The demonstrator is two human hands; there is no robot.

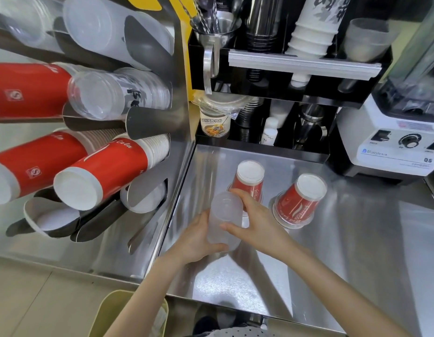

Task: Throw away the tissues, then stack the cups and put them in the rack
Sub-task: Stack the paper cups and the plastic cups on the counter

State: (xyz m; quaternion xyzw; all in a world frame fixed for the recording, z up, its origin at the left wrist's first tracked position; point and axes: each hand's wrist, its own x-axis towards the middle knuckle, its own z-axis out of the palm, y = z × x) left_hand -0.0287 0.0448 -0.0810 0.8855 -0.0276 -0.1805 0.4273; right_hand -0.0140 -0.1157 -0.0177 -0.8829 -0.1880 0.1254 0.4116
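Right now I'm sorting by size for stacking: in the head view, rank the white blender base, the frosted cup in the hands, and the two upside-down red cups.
1. White blender base
2. Frosted cup, though it is nearest the camera
3. Right red cup and left red cup: these look alike, unranked

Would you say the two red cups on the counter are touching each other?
Apart. The head view shows bare steel counter between the left red cup and the right red cup.
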